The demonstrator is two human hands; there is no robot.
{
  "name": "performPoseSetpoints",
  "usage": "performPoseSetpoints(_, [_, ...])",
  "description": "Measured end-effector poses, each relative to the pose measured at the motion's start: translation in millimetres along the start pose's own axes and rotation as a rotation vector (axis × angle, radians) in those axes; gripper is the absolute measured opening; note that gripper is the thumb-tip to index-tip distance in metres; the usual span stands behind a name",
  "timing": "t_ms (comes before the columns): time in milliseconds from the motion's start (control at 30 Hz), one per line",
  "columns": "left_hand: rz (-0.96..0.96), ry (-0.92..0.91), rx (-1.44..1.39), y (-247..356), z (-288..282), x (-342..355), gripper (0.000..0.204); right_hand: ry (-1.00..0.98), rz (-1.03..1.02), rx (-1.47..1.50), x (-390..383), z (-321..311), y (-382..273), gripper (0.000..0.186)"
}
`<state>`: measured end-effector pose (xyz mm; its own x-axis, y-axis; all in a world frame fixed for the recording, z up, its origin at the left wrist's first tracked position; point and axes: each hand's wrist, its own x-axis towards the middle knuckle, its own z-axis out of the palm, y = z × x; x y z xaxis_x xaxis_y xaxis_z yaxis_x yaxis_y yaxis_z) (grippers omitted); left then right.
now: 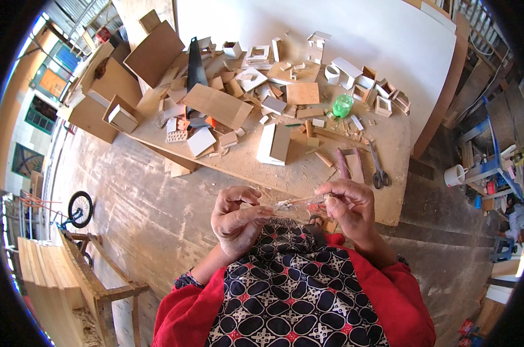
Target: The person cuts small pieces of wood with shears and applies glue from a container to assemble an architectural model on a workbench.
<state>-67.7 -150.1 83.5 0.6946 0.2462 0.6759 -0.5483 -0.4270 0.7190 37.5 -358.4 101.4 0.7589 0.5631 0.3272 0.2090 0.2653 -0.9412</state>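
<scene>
My left hand [242, 217] and my right hand [346, 211] are raised before my patterned, red-sleeved clothing, each with fingertips pinched. What they hold is too small and indistinct to name. Just beyond them is the front edge of a cluttered wooden table [389, 205]. A white-sided wooden block or box [273, 143] stands on it above my hands. Scissors [377, 165] lie to the right, beside wood strips [351, 165]. Farther back are a green plastic container [343, 105], a black saw blade [194, 63] and many small boards and boxes [301, 93].
A wooden bench with planks [45, 272] stands at lower left, a bicycle wheel [80, 208] behind it. Tall boards [82, 110] lean at upper left. A large white panel [389, 46] backs the table. At right are a blue rack [493, 162], a white bucket [454, 175] and a person [517, 222].
</scene>
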Motion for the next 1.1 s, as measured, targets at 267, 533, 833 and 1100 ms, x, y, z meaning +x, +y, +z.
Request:
performPoseSetpoints(267, [-0.329,0.132,-0.102,-8,2,-3,0.006,-0.006,-0.114,-0.347,5,-3,28,0.015])
performPoseSetpoints(533, [-0.204,0.116,-0.167,-14,-11,-6,0.009,0.456,-0.067,-0.521,59,-63,71,0.017])
performPoseSetpoints(833, [0.455,-0.073,0.261,20,-34,13,0.028,0.214,0.006,0.159,39,-37,30,0.022])
performPoseSetpoints(1100, [0.448,-0.070,0.372,22,-35,14,0.031,-0.155,-0.091,0.024,32,-11,-13,0.023])
